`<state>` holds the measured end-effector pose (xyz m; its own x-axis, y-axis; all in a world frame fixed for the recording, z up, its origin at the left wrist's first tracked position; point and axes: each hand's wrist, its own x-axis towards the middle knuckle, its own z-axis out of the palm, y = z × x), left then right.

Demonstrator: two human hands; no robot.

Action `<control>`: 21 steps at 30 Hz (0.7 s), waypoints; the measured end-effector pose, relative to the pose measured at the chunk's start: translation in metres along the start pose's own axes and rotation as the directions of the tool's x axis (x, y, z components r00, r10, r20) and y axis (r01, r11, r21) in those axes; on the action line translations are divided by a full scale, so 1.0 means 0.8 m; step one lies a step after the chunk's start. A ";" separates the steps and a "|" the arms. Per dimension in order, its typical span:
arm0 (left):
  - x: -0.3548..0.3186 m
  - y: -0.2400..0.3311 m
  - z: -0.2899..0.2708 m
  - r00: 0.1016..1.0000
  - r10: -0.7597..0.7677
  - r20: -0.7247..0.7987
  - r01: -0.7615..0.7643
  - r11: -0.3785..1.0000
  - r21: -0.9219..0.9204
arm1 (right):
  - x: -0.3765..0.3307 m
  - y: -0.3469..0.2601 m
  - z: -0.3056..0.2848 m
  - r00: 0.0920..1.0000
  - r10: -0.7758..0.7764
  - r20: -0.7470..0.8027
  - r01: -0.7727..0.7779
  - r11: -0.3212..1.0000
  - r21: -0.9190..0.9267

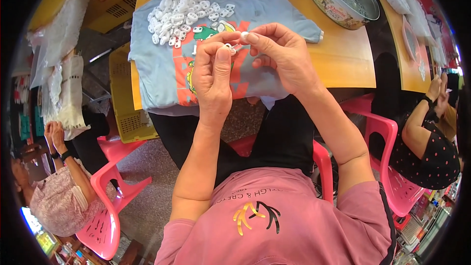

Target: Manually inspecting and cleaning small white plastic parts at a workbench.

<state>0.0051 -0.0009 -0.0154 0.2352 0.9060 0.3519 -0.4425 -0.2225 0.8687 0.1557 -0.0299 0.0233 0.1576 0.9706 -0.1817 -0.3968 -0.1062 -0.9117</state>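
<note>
Both your hands meet above the shirt (pixel 162 64) — left hand (pixel 213 76) and right hand (pixel 279 54) pinch one small white piece (pixel 244 35) together, just below the pile (pixel 184 12).

Even, bright indoor light; soft shadows. Heavy fisheye bending and black vignette at rim. Centre sharp; edge detail possibly slightly blurred.
</note>
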 end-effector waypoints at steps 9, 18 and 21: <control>-0.001 0.000 -0.002 1.000 -0.018 0.011 0.018 1.000 -0.026 | -0.009 -0.010 0.000 0.999 0.041 0.033 -0.043 0.997 0.064; 0.000 0.000 0.002 0.996 0.061 0.066 -0.065 0.996 0.066 | -0.009 -0.013 0.003 0.999 0.029 0.017 -0.031 0.997 0.076; -0.001 0.003 0.003 0.998 0.038 0.051 -0.039 0.999 0.030 | -0.008 -0.012 0.005 0.996 -0.029 0.084 0.024 0.998 0.062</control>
<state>0.0061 -0.0027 -0.0130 0.2622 0.8774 0.4017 -0.4251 -0.2687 0.8643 0.1552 -0.0343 0.0349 0.0927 0.9880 -0.1238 -0.4487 -0.0696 -0.8910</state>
